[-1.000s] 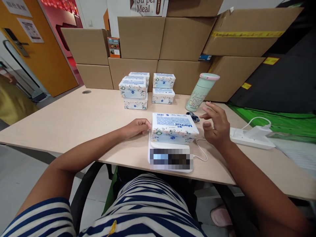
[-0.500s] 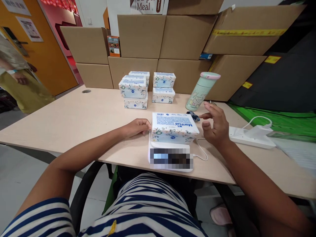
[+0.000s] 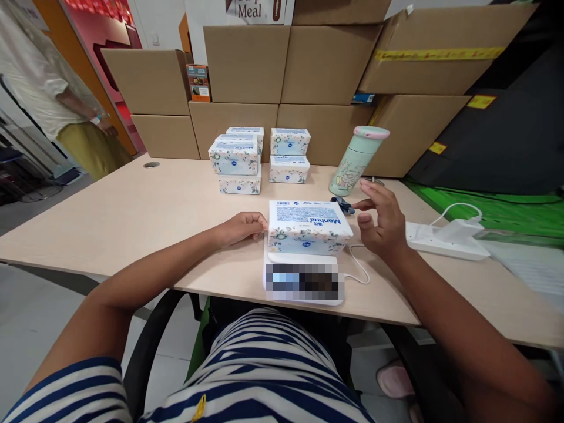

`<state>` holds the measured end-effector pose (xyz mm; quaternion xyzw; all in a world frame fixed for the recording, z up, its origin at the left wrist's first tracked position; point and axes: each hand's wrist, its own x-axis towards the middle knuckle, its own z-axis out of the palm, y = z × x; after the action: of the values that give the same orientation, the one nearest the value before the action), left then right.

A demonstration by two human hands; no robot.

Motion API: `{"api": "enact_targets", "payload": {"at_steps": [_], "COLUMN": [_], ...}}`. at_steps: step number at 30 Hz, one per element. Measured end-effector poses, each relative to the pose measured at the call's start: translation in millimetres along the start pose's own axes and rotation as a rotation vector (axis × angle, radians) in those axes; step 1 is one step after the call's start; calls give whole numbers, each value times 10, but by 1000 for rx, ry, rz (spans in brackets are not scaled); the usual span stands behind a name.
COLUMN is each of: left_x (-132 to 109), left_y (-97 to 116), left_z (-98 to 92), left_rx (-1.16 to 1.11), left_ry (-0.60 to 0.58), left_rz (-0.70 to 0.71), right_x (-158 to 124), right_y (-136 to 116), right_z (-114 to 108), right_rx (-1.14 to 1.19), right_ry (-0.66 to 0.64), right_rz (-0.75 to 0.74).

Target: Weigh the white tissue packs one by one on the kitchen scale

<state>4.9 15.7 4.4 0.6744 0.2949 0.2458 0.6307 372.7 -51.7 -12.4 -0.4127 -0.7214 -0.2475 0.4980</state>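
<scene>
A floral tissue pack (image 3: 308,226) lies label-up on a white scale (image 3: 303,276) at the table's near edge. My left hand (image 3: 241,227) rests on the table as a loose fist, its knuckles against the pack's left end, holding nothing. My right hand (image 3: 379,222) hovers just right of the pack, fingers spread and open, not touching it. A small dark object (image 3: 343,204) lies behind the pack near my right fingertips.
Several more tissue packs (image 3: 259,157) are stacked at the back. A mint bottle (image 3: 358,161) stands right of them. A white power strip (image 3: 445,244) with cable lies at right. Cardboard boxes (image 3: 282,76) line the back. Another person (image 3: 66,111) stands at far left.
My right hand drifted slightly left toward the pack. The person at far left walked further into view. My left hand stayed put.
</scene>
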Motion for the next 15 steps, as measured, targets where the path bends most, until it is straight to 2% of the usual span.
{"api": "enact_targets", "payload": {"at_steps": [5, 9, 15], "left_x": [-3, -12, -35], "left_y": [1, 7, 67], "left_z": [-6, 9, 18], "left_rx": [14, 9, -101], "left_ry": [0, 4, 36], "left_rz": [-14, -6, 6], "right_x": [7, 0, 4], "right_y": [-19, -24, -37], "right_z": [-17, -25, -31], "right_rx": [37, 47, 70], "right_ry": [3, -26, -14], "right_rz": [-18, 40, 61]}}
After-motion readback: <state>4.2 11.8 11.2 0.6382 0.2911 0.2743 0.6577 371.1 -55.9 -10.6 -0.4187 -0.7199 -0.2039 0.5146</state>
